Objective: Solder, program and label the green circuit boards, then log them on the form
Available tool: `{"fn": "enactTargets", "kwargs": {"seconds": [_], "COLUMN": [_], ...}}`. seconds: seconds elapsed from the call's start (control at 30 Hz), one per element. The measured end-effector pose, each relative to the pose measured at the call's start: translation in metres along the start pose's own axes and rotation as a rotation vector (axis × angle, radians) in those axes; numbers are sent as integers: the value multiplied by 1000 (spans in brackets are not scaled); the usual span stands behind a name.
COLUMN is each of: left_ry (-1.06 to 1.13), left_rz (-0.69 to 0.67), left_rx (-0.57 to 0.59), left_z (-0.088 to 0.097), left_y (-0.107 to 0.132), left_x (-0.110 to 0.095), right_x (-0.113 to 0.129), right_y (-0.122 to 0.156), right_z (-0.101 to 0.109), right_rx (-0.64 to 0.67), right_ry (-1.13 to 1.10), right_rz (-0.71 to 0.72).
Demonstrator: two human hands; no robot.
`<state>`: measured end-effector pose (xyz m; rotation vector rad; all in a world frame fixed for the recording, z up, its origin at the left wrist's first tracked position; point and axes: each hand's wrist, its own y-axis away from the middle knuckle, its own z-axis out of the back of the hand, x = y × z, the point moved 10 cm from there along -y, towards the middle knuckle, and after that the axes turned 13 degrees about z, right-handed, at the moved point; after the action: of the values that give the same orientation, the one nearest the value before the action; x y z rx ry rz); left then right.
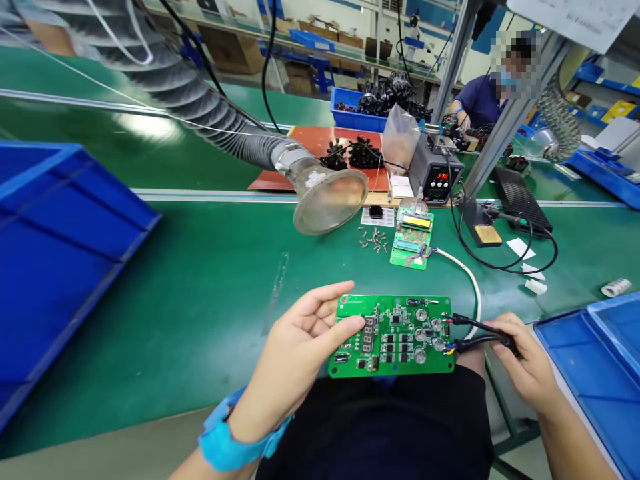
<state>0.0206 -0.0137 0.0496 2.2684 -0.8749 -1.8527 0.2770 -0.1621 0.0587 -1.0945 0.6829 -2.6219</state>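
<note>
My left hand [310, 333], with a blue strap at the wrist, grips the left end of a green circuit board [395, 337], thumb on top beside its four-digit display. Chips and several round silvery parts cover the board's face. Two black cables [480, 327] run from its right edge into my right hand [525, 360], whose fingers close around them. Beyond the board lies a smaller green board [413, 237] with a yellow-lit screen and a white cable [473, 273] leading off it. Loose small metal parts [374, 240] are scattered beside that smaller board.
A fume extraction hose [330, 200] hangs over the bench. Blue bins stand at left [65, 267] and right [590, 373]. At the back are a soldering station [437, 173], an iron in its stand [483, 223] and a looping cord. A masked co-worker [480, 100] sits opposite.
</note>
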Motion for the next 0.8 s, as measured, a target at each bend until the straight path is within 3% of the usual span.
{"fn": "enactTargets", "kwargs": {"seconds": [0.27, 0.8], "left_ry": [25, 64], "left_rz": [1, 73], "left_rx": [-16, -52], "left_z": [11, 13], "left_y": [9, 7], "left_x": [3, 10], "right_x": [0, 6], "right_y": [4, 3], "right_z": [-11, -6], "right_rx": [-27, -38], "right_ry": [-38, -32], "right_rz": [-33, -45]}}
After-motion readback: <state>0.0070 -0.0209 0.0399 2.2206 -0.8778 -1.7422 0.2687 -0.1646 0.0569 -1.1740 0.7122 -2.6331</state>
